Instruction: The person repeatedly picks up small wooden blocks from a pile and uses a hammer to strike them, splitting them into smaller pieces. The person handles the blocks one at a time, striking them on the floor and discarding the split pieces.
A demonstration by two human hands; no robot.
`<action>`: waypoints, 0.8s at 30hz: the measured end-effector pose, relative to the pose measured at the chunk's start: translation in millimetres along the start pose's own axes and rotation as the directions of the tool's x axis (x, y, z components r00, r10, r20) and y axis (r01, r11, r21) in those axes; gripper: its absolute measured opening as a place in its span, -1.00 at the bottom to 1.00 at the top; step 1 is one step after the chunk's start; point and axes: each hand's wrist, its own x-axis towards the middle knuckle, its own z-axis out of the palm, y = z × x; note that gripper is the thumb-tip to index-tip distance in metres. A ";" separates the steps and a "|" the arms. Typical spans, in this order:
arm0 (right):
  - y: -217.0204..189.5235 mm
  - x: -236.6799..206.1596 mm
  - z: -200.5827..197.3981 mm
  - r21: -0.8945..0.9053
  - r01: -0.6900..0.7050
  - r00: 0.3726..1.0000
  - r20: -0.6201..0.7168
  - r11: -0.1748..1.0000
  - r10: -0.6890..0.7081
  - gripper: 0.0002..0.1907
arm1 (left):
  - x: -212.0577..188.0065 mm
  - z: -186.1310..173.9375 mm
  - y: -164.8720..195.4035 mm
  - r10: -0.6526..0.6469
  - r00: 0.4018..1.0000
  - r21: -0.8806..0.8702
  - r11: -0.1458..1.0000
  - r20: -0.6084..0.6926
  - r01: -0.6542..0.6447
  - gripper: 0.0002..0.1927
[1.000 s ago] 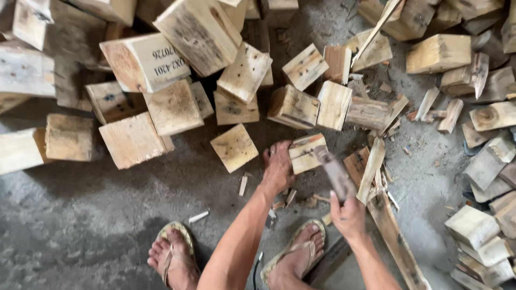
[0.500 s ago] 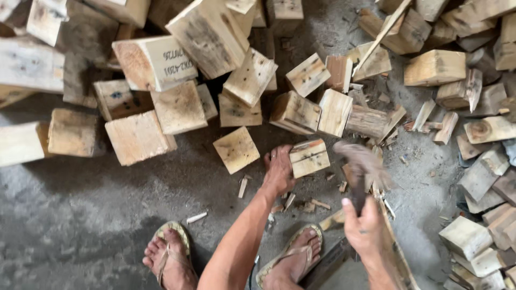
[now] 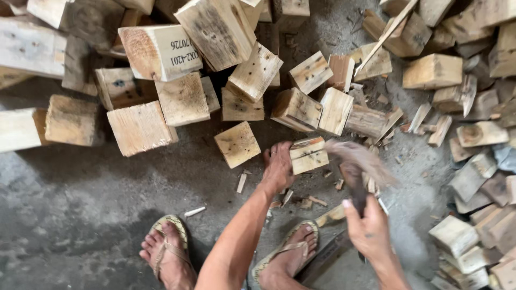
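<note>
My left hand (image 3: 278,166) grips the left side of a small square wooden block (image 3: 308,154) standing on the concrete floor (image 3: 80,215). My right hand (image 3: 369,231) is closed around the handle of a chopping tool (image 3: 355,164) whose blurred head sits just right of the block. A second loose block (image 3: 237,143) lies a little to the left of my left hand. My two feet in sandals (image 3: 169,252) (image 3: 287,255) rest on the floor below.
A heap of large wooden blocks (image 3: 161,80) fills the top and left. Split wood pieces (image 3: 473,177) pile up along the right side. Small splinters (image 3: 242,182) lie scattered around the held block.
The right hand has swung the tool down and left, from beside the block to close against its right edge. The left hand has stayed on the block.
</note>
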 end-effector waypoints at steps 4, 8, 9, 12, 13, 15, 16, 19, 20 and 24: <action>23.0 -13.1 25.5 0.301 0.349 0.930 -0.230 0.888 -0.288 -0.81 | -2.4 2.9 -3.1 0.093 0.987 0.005 0.996 -0.133 -0.093 0.04; 32.9 -1.6 67.3 0.081 0.246 0.968 -0.072 0.966 -0.241 -0.87 | -1.9 0.2 -2.8 0.072 0.990 -0.006 0.997 -0.118 -0.073 0.07; 32.1 0.2 67.3 0.065 0.144 0.989 0.035 0.987 -0.147 -0.78 | -1.8 -0.4 -1.9 0.039 0.995 -0.005 0.999 -0.087 -0.039 0.09; 23.7 -0.9 42.5 0.063 -0.077 0.996 0.042 0.995 0.074 -0.84 | -1.7 -1.2 -2.2 0.083 0.987 -0.029 0.996 -0.140 -0.088 0.05; 20.8 -4.8 26.8 0.265 0.028 0.999 -0.036 0.964 -0.019 -0.84 | -2.0 0.1 -2.6 0.087 0.987 -0.023 0.996 -0.138 -0.091 0.06; 17.3 -6.1 7.6 0.505 0.328 0.936 -0.290 0.798 -0.201 -0.85 | -3.0 3.5 -4.3 0.109 0.983 -0.010 0.994 -0.148 -0.111 0.07; 16.9 -4.0 9.3 0.558 0.476 0.869 -0.417 0.680 -0.266 -0.83 | -3.6 5.8 -5.1 0.092 0.986 -0.008 0.996 -0.142 -0.094 0.07; 22.1 -0.5 35.7 0.559 0.807 0.586 -0.715 0.191 -0.381 -0.71 | -1.8 9.1 -5.6 0.063 0.993 -0.006 0.998 -0.105 -0.064 0.10; 24.1 -6.3 54.4 0.366 0.625 0.758 -0.492 0.689 -0.427 -0.80 | -0.9 8.8 -4.9 0.056 0.995 -0.011 0.998 -0.085 -0.057 0.12; 39.1 -10.9 78.0 0.150 -0.040 0.992 -0.110 0.988 0.057 -0.77 | 2.5 2.4 -0.2 0.107 0.989 0.017 0.994 -0.099 -0.106 0.15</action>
